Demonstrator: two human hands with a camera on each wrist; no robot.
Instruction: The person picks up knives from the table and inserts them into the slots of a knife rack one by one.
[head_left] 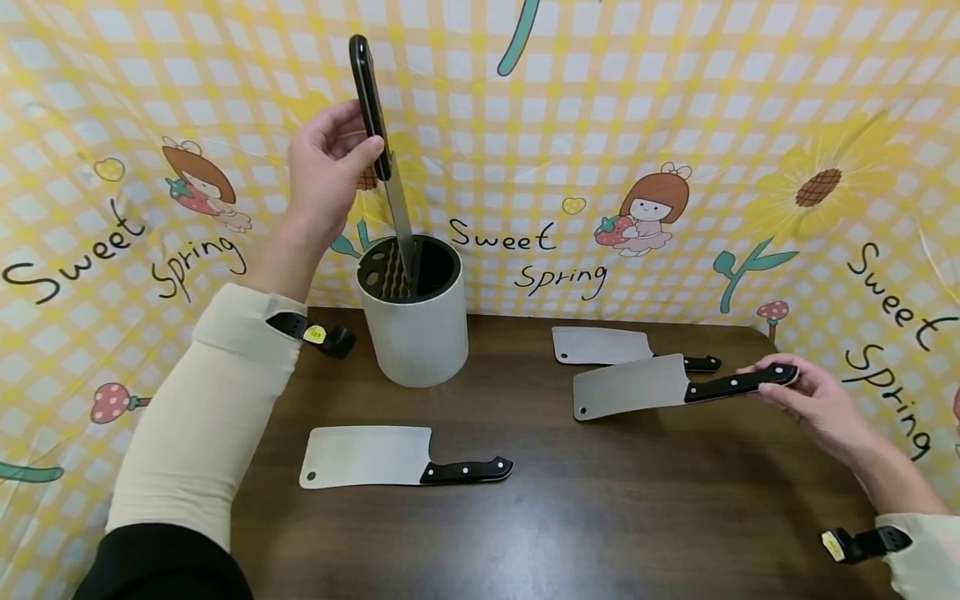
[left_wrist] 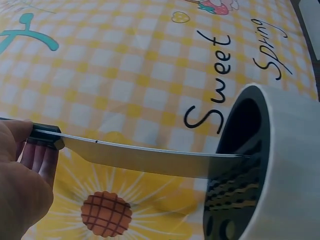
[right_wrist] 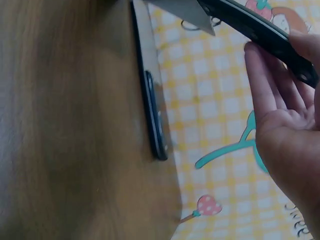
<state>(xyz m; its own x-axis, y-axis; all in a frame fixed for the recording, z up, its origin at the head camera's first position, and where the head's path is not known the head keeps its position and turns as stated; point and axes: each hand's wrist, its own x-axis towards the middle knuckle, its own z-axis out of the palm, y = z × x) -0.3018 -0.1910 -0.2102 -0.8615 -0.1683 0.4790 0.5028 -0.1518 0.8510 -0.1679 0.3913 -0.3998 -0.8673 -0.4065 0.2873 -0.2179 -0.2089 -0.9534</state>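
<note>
My left hand pinches the black handle of a kitchen knife between thumb and fingers. The blade points down, its tip inside a white round knife block with a slotted black insert. In the left wrist view the blade enters the opening among the wavy slots. On the right, my right hand holds a cleaver by the end of its black handle, blade pointing left. In the right wrist view thumb and fingers grip that handle. The cleaver appears raised above the table.
A second cleaver lies at the back of the brown table, partly behind the held one. Another cleaver lies at front left, its handle to the right. A yellow checked cloth hangs behind and beside the table.
</note>
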